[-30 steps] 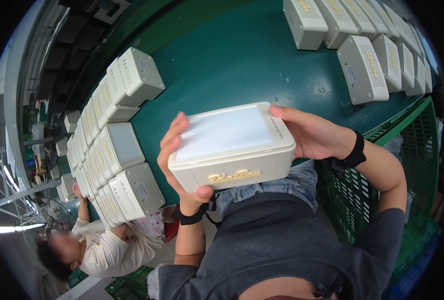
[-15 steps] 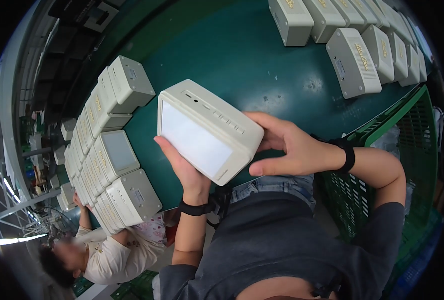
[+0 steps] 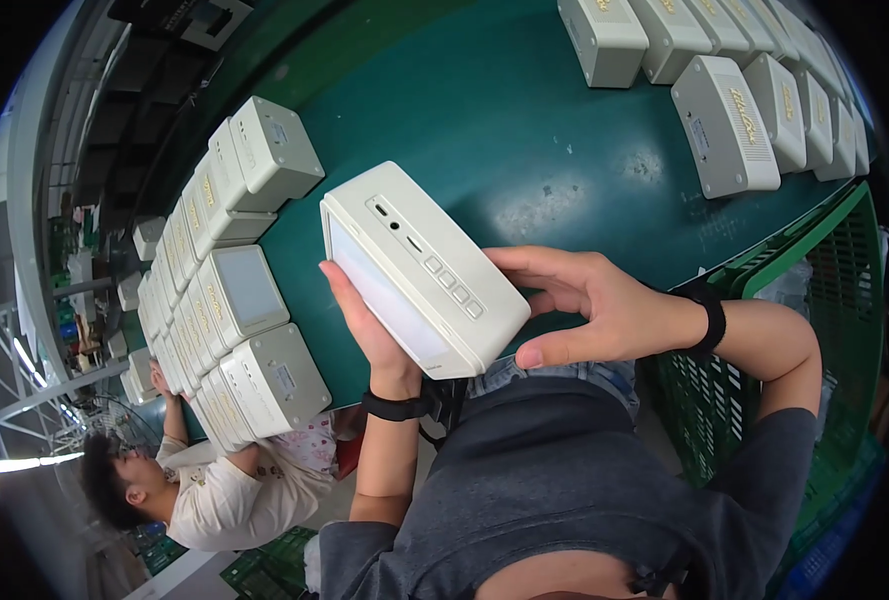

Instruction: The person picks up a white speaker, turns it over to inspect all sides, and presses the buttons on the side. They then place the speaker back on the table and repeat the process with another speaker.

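A cream-white box-shaped device with a screen (image 3: 419,260) is held tilted above the green table, its side with ports and a row of buttons facing up. The pale screen shows as a narrow slanted strip. My left hand (image 3: 374,335) is closed on the screen side and lower edge, with most of its fingers hidden beneath. At the other end, my right hand (image 3: 604,310) has its fingers against the device, their tips partly hidden behind it. The right thumb stands off from the casing.
Rows of similar devices (image 3: 239,290) stand on the green table (image 3: 414,110) at left, and more devices (image 3: 724,125) at far right. A green plastic crate (image 3: 834,260) sits by my right arm. Another person (image 3: 224,500) works at lower left, one hand near the rows.
The device has tipped so that its button side faces up more and its screen shows less. Both hands have shifted slightly right and down with it.
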### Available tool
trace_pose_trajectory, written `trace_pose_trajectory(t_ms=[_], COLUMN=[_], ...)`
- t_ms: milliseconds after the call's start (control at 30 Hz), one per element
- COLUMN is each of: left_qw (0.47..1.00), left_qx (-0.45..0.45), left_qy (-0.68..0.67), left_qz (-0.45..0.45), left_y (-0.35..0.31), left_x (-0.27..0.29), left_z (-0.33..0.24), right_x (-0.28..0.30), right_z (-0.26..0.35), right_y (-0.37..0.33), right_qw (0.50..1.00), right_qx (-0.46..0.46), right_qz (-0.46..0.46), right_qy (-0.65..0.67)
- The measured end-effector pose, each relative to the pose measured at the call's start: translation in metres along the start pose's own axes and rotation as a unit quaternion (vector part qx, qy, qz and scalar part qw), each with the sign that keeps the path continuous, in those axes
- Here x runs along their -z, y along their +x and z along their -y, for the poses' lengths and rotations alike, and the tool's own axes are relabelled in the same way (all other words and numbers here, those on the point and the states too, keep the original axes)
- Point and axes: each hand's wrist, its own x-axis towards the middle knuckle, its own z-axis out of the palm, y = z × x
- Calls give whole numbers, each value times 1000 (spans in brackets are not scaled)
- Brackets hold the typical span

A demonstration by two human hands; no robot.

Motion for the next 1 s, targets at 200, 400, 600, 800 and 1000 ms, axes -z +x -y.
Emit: trace_pose_trajectory(t_ms=[200, 400, 600, 800, 1000], left_qw=[996, 959, 882, 856, 838], left_qx=[-79, -221, -405, -410, -433], left_qy=[25, 178, 237, 240, 243], left_qz=[13, 3, 49, 204, 224], left_y=[1, -7, -18, -16, -19], left_x=[0, -14, -4, 7, 1], left_z=[0, -11, -13, -23, -23], right_x=[2, 2, 9, 0, 8], right_z=[-3, -12, -13, -10, -9], right_y=[1, 1, 5, 6, 5], right_qw=[997, 989, 989, 997, 943], right_qx=[-58, -71, -83, 66, 155], right_qz=[-6, -15, -22, -9, -3], right_qy=[59, 128, 122, -39, -294])
